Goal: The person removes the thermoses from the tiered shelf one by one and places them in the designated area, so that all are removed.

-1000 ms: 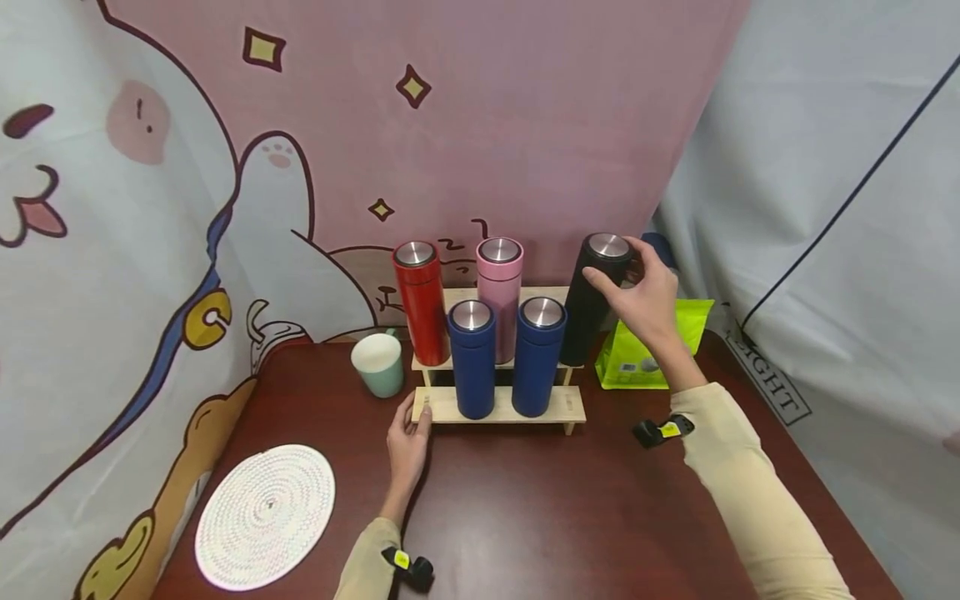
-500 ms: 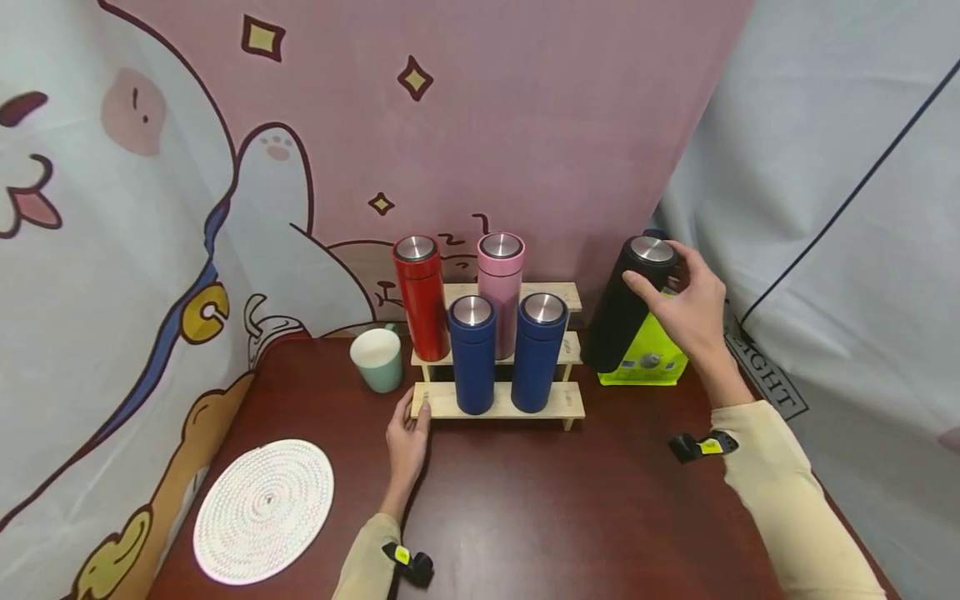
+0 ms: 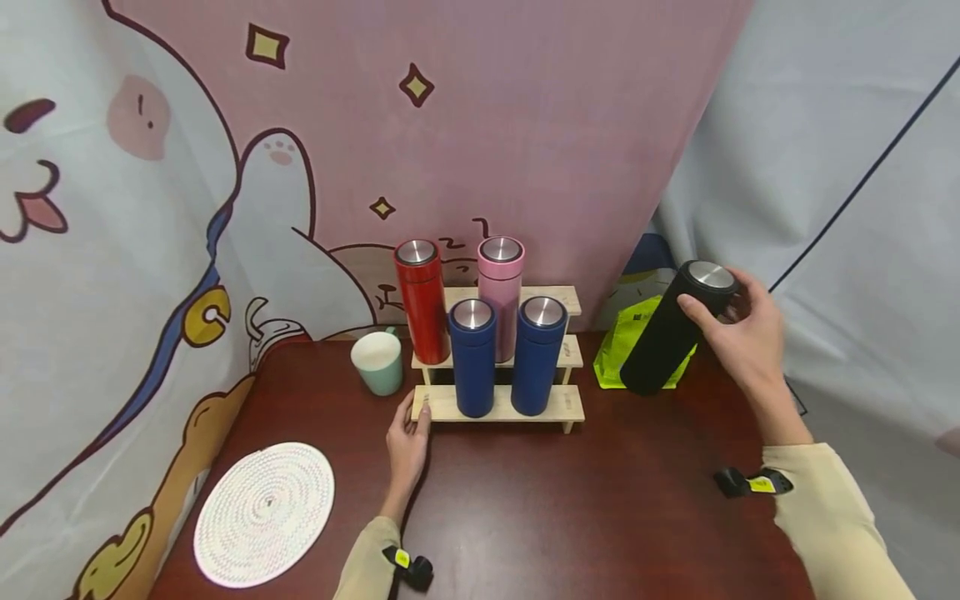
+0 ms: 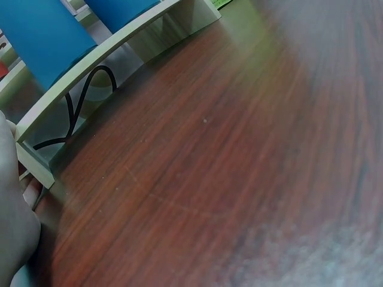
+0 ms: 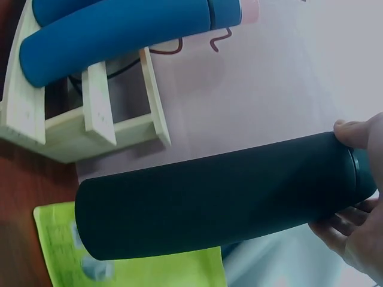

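Note:
My right hand [image 3: 746, 337] grips a black thermos bottle [image 3: 678, 325] near its steel-topped lid. The bottle leans, its base toward the left, in front of the green pouch; in the right wrist view its whole side [image 5: 209, 200] shows. My left hand [image 3: 408, 446] holds the left end of the lowest step of a wooden tiered rack [image 3: 573, 404], thumb on top. Two blue thermos bottles [image 3: 474, 358] stand on that step. Behind them, a red thermos bottle [image 3: 422, 304] and a pink thermos bottle [image 3: 501, 275] stand on the middle step.
A bright green pouch [image 3: 618, 354] stands right of the rack. To the rack's left is a pale green mug [image 3: 378, 364]. A round white woven mat [image 3: 266, 512] lies at the left of the dark red-brown table [image 3: 570, 517]. Printed cloth [image 3: 562, 125] hangs behind.
My right hand has carried the black bottle off the rack's right end, rightward and in front of the pouch, tilting it more. My left hand stays on the rack.

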A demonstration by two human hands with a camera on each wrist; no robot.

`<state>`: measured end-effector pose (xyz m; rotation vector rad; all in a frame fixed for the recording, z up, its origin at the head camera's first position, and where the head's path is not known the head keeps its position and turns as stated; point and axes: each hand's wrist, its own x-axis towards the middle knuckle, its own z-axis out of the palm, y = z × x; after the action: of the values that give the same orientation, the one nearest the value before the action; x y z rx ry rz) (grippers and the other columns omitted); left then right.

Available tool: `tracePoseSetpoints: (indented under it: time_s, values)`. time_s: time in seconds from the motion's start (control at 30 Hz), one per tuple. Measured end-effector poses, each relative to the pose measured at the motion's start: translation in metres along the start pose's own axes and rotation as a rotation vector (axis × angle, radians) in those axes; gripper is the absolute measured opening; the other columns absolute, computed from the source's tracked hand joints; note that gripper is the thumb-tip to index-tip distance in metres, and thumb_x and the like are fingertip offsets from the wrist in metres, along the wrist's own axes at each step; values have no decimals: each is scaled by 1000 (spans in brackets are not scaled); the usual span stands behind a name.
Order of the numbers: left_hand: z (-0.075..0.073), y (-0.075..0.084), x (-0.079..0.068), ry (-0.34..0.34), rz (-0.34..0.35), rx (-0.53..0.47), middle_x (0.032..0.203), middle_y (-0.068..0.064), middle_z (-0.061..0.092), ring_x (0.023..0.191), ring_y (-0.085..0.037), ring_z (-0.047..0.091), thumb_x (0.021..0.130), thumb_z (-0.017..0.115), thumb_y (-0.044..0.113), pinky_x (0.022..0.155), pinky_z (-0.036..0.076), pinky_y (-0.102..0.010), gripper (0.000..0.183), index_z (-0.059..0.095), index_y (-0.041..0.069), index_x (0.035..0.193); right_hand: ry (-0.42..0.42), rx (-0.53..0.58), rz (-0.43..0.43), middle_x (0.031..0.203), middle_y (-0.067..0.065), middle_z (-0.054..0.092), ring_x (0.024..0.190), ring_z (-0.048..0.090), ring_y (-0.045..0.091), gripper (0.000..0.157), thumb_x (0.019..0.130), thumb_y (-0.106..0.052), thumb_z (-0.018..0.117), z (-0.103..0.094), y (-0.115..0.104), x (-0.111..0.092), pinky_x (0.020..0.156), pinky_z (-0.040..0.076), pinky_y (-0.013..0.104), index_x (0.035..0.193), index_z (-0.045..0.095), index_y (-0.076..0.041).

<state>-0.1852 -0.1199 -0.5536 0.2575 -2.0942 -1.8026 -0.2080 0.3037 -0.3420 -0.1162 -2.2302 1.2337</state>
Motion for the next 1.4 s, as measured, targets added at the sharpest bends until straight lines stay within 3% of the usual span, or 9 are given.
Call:
tracePoseSetpoints:
  time_s: [0.1,0.27,0.53,0.87,1.0,1.1,1.2,1.23,1.4]
  values:
    - [0,-1,-1,-8,2,-1,136,-18,64,121,-25,62,100,65,12,100,52,-35,46,55,0,143,34,-11,17,116,-12,59,96,57,-4,66,84,-24,84,-9,7,-5,83,45,1,143,56,-15]
    - [1,-7,0,4,-5,5,136,-17,65,121,-24,62,99,66,12,92,50,-18,46,56,1,143,53,-19,53,117,-15,57,98,57,-6,66,84,-21,83,-23,16,-12,86,46,0,143,55,-15]
    - [11,-41,13,36,-3,-5,140,-15,63,128,-25,59,101,65,20,106,48,-48,48,55,7,146,87,-47,113,116,-21,56,99,57,-8,67,85,-18,81,-45,29,-21,88,46,0,146,53,-15]
    - [7,-45,12,28,5,10,138,-14,65,129,-26,58,101,64,26,108,47,-53,48,55,8,145,113,-101,177,121,-18,55,106,55,-10,67,87,-20,80,-62,47,-37,94,45,3,147,51,-16]
    - [6,-44,12,25,10,8,137,-12,65,127,-23,59,101,65,25,106,50,-44,48,56,10,145,134,-102,226,116,-23,53,105,54,-11,67,87,-20,80,-68,55,-42,92,44,1,147,51,-17]
    - [7,-45,12,34,15,5,136,-14,66,126,-23,60,100,66,23,105,50,-44,47,57,11,144,153,-101,250,110,-26,52,101,54,-12,67,86,-19,80,-73,63,-44,88,43,-1,146,52,-17]
    - [11,-45,11,41,18,1,133,-15,67,126,-25,60,100,67,22,106,50,-47,46,58,10,143,181,-143,278,119,-18,56,103,53,-14,69,87,-23,79,-79,72,-46,94,43,1,149,50,-19]
    - [11,-46,11,42,20,-2,134,-16,67,127,-26,60,100,67,23,107,48,-54,46,58,10,143,185,-161,290,125,-13,57,105,52,-15,70,87,-24,79,-80,75,-47,97,42,3,150,48,-20]
    - [9,-46,13,44,21,-12,132,-15,68,127,-26,60,99,68,23,108,48,-54,46,58,10,143,219,-228,319,141,6,55,105,49,-19,72,89,-29,77,-81,88,-49,102,41,6,153,45,-21]
